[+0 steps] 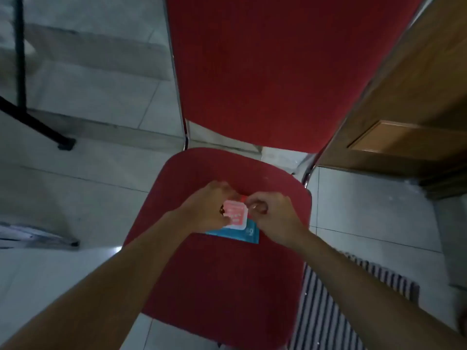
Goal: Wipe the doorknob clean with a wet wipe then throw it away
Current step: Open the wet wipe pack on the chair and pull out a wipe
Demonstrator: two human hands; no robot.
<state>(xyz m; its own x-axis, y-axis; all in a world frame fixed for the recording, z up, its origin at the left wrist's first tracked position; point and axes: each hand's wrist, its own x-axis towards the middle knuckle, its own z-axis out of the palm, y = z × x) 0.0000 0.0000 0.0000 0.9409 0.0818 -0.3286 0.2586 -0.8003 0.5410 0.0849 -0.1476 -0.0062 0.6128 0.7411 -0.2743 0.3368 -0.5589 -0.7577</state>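
Observation:
A blue wet-wipe pack (249, 233) with a pink and white flap label (235, 213) lies on the seat of a red chair (222, 274). My left hand (207, 208) holds the pack's left side. My right hand (273, 215) pinches the flap's right edge between thumb and fingers. Much of the pack is hidden under both hands. No loose wipe and no doorknob are in view.
The chair's red backrest (265, 72) rises ahead. A brown wooden door (409, 117) stands to the right. A striped mat (336, 294) lies on the tiled floor at lower right. Black stand legs (38, 122) cross the floor at left.

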